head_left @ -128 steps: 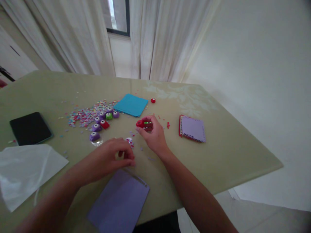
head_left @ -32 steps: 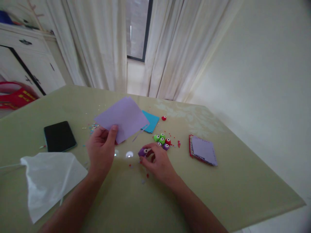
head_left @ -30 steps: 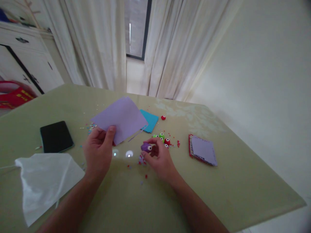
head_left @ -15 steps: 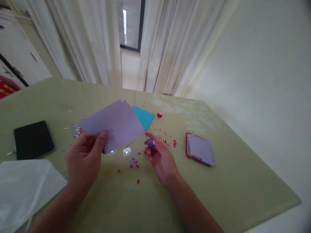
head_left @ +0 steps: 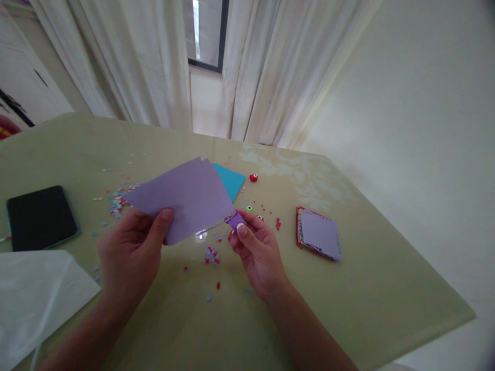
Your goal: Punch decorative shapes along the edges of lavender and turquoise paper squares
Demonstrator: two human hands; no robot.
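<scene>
My left hand (head_left: 133, 252) pinches a lilac sheet of paper (head_left: 189, 193) by its lower left part, thumb on top, and holds it above the table. The sheet's near edge is ragged with cut-outs. My right hand (head_left: 261, 252) is closed round a small purple craft punch (head_left: 235, 220), its thumb on the white button. The punch sits at the sheet's right corner. Just behind the right hand are a green punch (head_left: 249, 209) with an eye and a red one (head_left: 260, 218), partly hidden. Punched paper bits (head_left: 211, 255) lie below the sheet.
Farther back are a blue sheet (head_left: 232, 180) and a red eyed punch (head_left: 253, 178). A stack of edge-punched papers (head_left: 320, 234) lies right. To the left are a dark tablet or phone (head_left: 40, 219), a white translucent sheet (head_left: 42, 296) and a heap of colourful bits (head_left: 118, 201).
The purple punch has turned and come onto the corner of the lilac sheet, with my right thumb now on its button. The sheet has shifted slightly right. The view has moved a little.
</scene>
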